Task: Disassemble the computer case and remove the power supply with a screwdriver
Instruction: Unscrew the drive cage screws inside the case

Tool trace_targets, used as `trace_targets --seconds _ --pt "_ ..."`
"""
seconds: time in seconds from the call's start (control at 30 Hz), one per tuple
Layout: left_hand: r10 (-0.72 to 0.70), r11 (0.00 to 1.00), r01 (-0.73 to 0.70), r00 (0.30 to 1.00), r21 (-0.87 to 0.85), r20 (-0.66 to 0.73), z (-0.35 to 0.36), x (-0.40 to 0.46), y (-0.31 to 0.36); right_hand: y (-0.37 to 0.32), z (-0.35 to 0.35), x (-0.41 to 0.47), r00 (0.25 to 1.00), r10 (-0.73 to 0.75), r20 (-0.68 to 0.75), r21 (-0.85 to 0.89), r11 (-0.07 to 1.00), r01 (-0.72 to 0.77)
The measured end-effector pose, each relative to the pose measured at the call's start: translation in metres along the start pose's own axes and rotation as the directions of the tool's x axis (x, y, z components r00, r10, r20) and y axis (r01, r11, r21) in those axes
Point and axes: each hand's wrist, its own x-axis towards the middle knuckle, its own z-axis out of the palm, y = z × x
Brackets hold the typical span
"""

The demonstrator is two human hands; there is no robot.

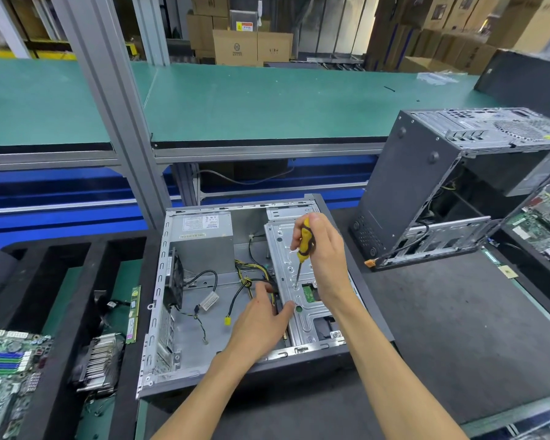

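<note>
Case (159, 315) lying open on its side near the front edge of the table (451, 328), power supply (208, 241) still seated in its far left corner, yellow and black cables (251, 274) running from it toward the middle. Right hand (323, 249) wrapped around the yellow handle of the screwdriver (305, 244), tip set down on a screw of the metal drive cage (286, 249) at the right side of the case. Left hand (261, 315) resting on the near edge of that cage, fingers slightly bent, thumb pressing the plate; not gripping anything, as far as visible. Probably still freeing the cage, not yet the supply itself. Supply likely heavy and stiff, a closed steel box; best held by both short sides. Cables soft but easily caught on sheet metal. Thin case edges possibly sharp. Second case (426, 192) standing at the far right.
</note>
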Motion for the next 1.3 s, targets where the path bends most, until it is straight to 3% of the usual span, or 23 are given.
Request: trace_targets --seconds 0.17,0.33,0.47,0.63,0.8,1.0,1.2,1.3 --pt "0.019 1.000 -0.019 1.000 0.014 0.011 -0.001 -0.001 0.001 -0.002 0.000 0.000 0.999 0.035 0.039 0.082 0.996 -0.038" --pt "0.006 1.000 -0.006 1.000 -0.029 0.000 -0.004 -0.003 0.005 0.001 -0.001 -0.007 1.000 0.004 -0.012 0.073 0.997 -0.003" --pt "-0.025 0.992 0.027 0.999 -0.126 0.024 -0.008 -0.003 0.008 -0.002 -0.006 -0.004 0.997 0.046 -0.062 0.089 0.995 -0.041" --pt "-0.058 0.972 0.077 0.994 -0.220 0.094 -0.011 -0.002 0.012 0.001 -0.010 0.000 0.996 0.080 -0.034 0.241 0.968 -0.070" --pt "-0.069 0.952 0.111 0.986 -0.287 0.151 -0.011 -0.002 0.012 0.003 -0.013 -0.007 0.997 0.038 -0.073 0.195 0.981 -0.023" --pt "-0.149 0.828 0.267 0.952 -0.493 0.266 -0.013 0.002 0.008 0.000 -0.012 -0.005 0.996 0.087 -0.035 0.219 0.973 -0.078" --pt "-0.226 0.465 0.452 0.892 -0.761 0.391 -0.014 0.013 0.017 0.004 -0.009 -0.005 0.998 0.067 -0.022 0.215 0.975 -0.061" --pt "-0.244 0.439 0.465 0.885 -0.769 0.396 -0.013 0.016 0.020 0.004 -0.009 -0.004 0.998 0.058 -0.026 0.175 0.983 -0.052"
